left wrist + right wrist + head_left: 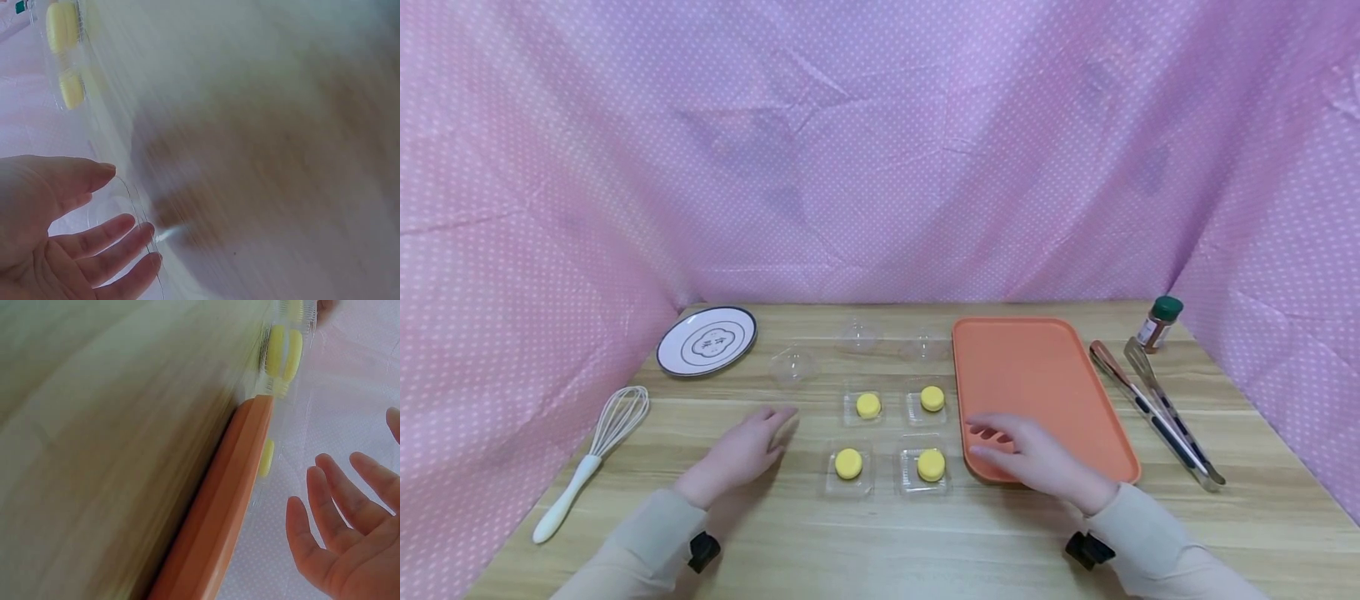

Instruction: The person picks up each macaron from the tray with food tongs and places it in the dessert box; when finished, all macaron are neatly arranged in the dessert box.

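Head view shows the left hand (741,454) flat and empty at nine o'clock of four yellow cakes (848,463), the right hand (1026,454) spread over the orange tray (1037,375); both wrist views confirm relaxed, empty fingers.

Head view: evenly and brightly lit, with soft, diffuse light; only faint shadows are cast on the counter (880,533) beneath the left hand (741,454) and right hand (1037,458). Focus is sharp throughout. Wide-angle distortion is seen at the edges — the pink dotted backdrop (880,150) is bowed and stretched toward the corners. No strong glare is noted.

Left wrist view: washed out and pale; the counter is smeared by heavy motion blur, while the fingers (112,234) are rendered fairly clearly.

Right wrist view: similarly streaked — the orange tray (219,512) edge is softened, and the background is overexposed.
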`<state>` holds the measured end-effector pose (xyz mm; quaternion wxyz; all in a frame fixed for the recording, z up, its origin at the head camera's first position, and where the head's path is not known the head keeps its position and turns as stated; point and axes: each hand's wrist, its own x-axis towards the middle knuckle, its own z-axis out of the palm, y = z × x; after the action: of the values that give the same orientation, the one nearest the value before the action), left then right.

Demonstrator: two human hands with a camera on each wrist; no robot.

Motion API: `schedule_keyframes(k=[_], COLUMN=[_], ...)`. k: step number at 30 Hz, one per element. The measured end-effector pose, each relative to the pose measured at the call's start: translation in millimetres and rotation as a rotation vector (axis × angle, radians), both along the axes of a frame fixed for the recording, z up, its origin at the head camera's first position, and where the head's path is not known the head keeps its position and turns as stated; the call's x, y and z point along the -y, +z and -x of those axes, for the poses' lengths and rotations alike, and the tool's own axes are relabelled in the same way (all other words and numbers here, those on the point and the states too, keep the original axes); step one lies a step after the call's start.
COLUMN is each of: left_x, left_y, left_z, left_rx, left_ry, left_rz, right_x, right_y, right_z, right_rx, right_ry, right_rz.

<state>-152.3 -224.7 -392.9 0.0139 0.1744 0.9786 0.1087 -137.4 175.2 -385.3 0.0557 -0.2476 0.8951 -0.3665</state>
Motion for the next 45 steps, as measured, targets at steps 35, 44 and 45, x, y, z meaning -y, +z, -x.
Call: schedule_keyframes(k=[35,44,45], left_x=[15.6,13.6,12.6], left_y=[0.5,17.0,20.1], left_z=[9.4,6.0,5.8], left_rx=[-0.113,-0.169,-0.172], left_ry=[0.012,0.055,0.060], left_rz=[-0.064,-0.255,-0.280], right_x=[12.2,11.4,11.7], right_y=[-5.0,-2.3,-1.8], right_z=[1.2,0.8,0.8], right_rx=[-0.042,-0.040,-0.040], right_ry=[0.079,0.089,0.088], right_rz=[0.052,0.061,0.062])
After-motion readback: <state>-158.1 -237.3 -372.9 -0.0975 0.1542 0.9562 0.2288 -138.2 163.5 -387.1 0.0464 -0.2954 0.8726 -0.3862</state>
